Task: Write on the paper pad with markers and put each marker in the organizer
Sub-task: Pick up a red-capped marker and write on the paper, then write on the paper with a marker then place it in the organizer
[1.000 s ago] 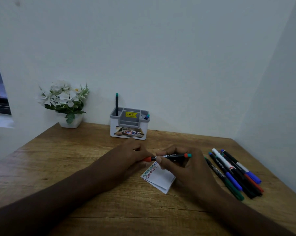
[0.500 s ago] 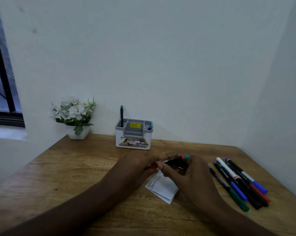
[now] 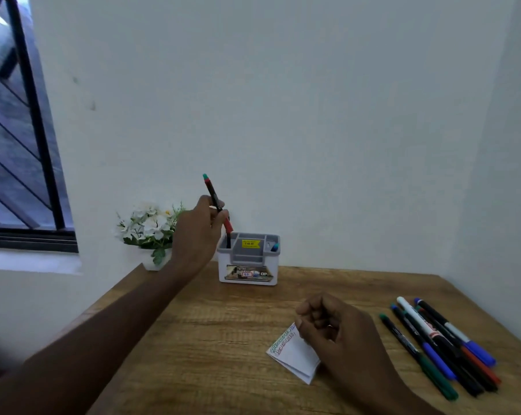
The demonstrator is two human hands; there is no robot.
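1. Window (image 3: 16,139) is sitting at far left with a dark frame; the wooden tabletop (image 3: 211,339) is running from its left edge out to the right wall, with bare wood showing between the left forearm and the paper pad.
2. Flower pot (image 3: 151,226) is standing at the back left corner, just beside the left hand.
3. Organizer (image 3: 248,265), white with a grey insert, is sitting against the back wall; a blue-tipped marker (image 3: 274,247) is leaning in its right compartment.
4. Held marker (image 3: 218,205), black barrel, red cap down, teal end up, is tilting with its red tip at the organizer's left compartment, where a dark marker is already standing.
5. Paper pad (image 3: 293,359) is lying near the front, small and white, with coloured scribble along its upper left edge.
6. Loose markers (image 3: 438,345) are lying in a bunch at right, near the tabletop's right edge.
7. Left hand (image 3: 197,235) is gripping the held marker mid-barrel, fingers curled round it.
8. Right hand (image 3: 334,327) is resting over the pad's right side, fingers curled in; cannot tell whether it is pinching the pad.
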